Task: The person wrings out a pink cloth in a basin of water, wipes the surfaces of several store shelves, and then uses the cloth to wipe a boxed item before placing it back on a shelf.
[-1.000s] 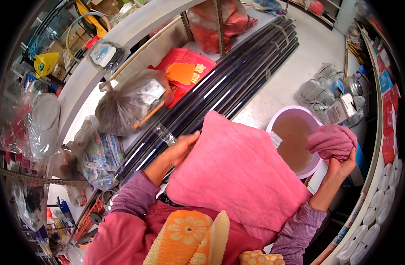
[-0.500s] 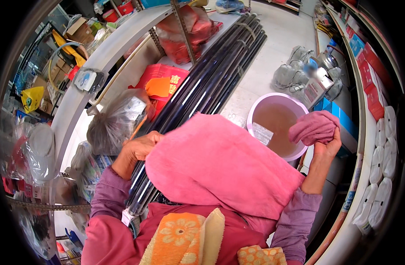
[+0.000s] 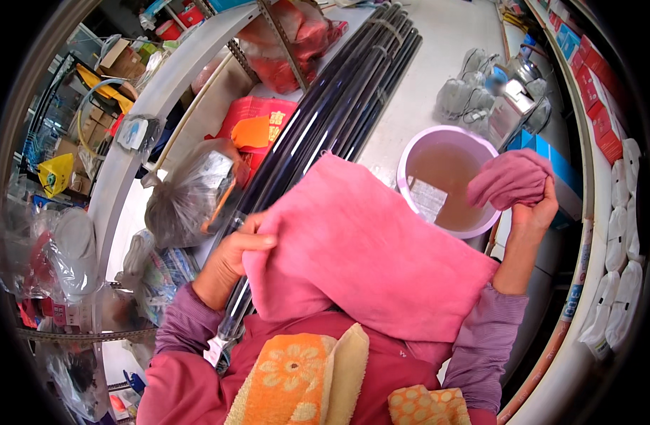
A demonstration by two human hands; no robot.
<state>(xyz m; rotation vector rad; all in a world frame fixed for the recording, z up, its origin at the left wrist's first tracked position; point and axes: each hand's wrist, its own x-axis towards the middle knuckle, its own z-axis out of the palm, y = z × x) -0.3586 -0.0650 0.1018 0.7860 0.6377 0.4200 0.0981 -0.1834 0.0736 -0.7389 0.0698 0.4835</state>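
A wide pink cloth (image 3: 367,248) is spread in front of my body, its right end lying against my right forearm. At its left edge my left hand (image 3: 233,256) is closed on the cloth, with the thumb on top and the other fingers partly hidden. My right hand (image 3: 534,212) grips a bunched, darker pink rag (image 3: 510,178) at the right rim of a lilac bucket (image 3: 405,152). Murky brown water (image 3: 445,159) fills the bucket, and a pale printed sheet (image 3: 428,200) shows at its near left side.
Long dark tubes (image 3: 339,85) lie bundled along the floor to the left of the bucket. A knotted plastic bag (image 3: 187,191) sits beside them. Clear-bagged items (image 3: 459,99) and a blue box (image 3: 566,184) stand beyond and right of the bucket. Shelving (image 3: 98,212) runs along the left.
My left hand has turned and moved slightly down, and its thumb now presses on the cloth's face. The cloth's left side has folded. The right hand still holds the rag beside the bucket.
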